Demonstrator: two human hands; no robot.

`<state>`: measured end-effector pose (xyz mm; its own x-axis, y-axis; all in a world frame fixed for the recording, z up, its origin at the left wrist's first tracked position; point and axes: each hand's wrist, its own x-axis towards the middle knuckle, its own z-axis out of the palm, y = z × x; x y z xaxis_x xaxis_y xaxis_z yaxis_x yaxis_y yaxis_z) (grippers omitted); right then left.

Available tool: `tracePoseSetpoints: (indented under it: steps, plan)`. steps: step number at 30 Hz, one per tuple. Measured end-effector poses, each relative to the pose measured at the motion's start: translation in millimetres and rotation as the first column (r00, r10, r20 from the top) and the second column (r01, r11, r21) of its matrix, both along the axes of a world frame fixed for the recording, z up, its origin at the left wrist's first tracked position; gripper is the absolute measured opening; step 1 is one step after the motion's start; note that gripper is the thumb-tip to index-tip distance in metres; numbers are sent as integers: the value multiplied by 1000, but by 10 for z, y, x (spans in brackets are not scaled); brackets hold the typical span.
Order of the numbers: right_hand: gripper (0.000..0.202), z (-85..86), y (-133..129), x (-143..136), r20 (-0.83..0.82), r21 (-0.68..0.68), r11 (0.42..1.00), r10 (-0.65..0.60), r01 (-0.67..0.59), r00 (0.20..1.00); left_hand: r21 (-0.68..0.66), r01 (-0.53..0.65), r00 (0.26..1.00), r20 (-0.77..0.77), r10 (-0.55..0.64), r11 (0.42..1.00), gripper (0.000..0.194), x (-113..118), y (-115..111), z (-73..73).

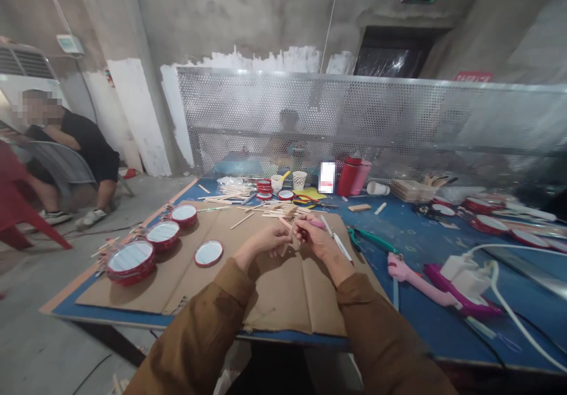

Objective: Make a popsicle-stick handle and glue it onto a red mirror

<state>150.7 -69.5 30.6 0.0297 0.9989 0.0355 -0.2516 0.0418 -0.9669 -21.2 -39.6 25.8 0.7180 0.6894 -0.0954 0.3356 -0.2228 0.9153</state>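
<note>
My left hand (pixel 269 240) and my right hand (pixel 318 239) meet over the cardboard sheet (pixel 283 300), fingertips almost touching. Between them is a thin, pale wooden stick (pixel 291 235), pinched by the fingers of both hands; its ends are partly hidden. Just beyond the hands lies a loose pile of wooden sticks (pixel 241 195). A white marker pen (pixel 339 240) rests beside my right wrist. Left of my left hand, a single red-rimmed white disc (pixel 208 253) lies flat on the cardboard.
Stacks of red-rimmed discs (pixel 131 259) line the cardboard's left side. Teal-handled pliers (pixel 372 238), a pink hand-shaped stick (pixel 420 280) and a purple power strip (pixel 469 300) with cables are at right. A red bottle (pixel 349 175) and paper cup (pixel 299 180) stand behind. A person (pixel 84 141) sits far left.
</note>
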Motion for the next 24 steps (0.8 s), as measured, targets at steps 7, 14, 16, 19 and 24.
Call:
tracePoseSetpoints:
  steps: [7, 14, 16, 19, 24]
  plan:
    - [31, 8, -43, 0, 106, 47, 990, 128, -134, 986, 16, 26, 1000, 2, -26, 1000, 46, 1, 34, -39]
    - [28, -38, -43, 2, 168, 48, 985, 153, -163, 974, 17, 29, 999, 14, -29, 999, 40, 9, -7, 22]
    - [29, -45, -18, -4, 131, 96, 986, 127, -140, 983, -9, 24, 1000, -1, -24, 1000, 39, 4, -12, 29]
    - [32, -23, 21, 10, -3, 101, 994, 47, -46, 999, -42, 25, 999, -20, -26, 999, 39, -10, -17, 34]
    - [41, 45, 45, 81, -185, 0, 992, -121, 123, 975, -40, -3, 998, -67, 0, 999, 31, -5, -11, 5]
